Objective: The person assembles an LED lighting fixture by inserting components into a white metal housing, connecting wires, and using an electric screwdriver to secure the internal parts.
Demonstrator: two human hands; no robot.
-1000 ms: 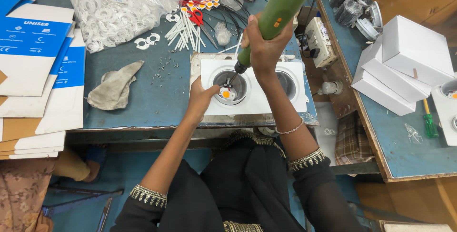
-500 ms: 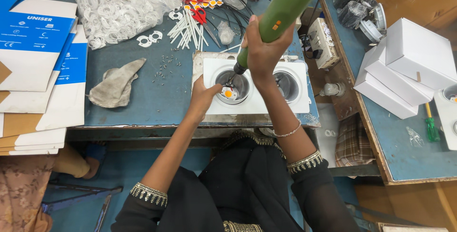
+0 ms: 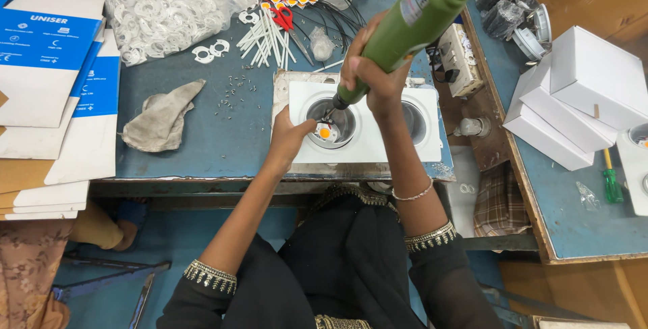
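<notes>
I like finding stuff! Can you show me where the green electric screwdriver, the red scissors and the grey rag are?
green electric screwdriver [image 3: 405, 22], head view, middle of its green body
red scissors [image 3: 283, 17], head view, red handle
grey rag [image 3: 162, 116], head view, middle of the cloth

Your right hand [image 3: 374, 76] tilts the green driver [image 3: 412, 22] slightly steeper than before; your left hand [image 3: 291, 136] creeps closer to the amber chip [image 3: 325, 131].
</notes>
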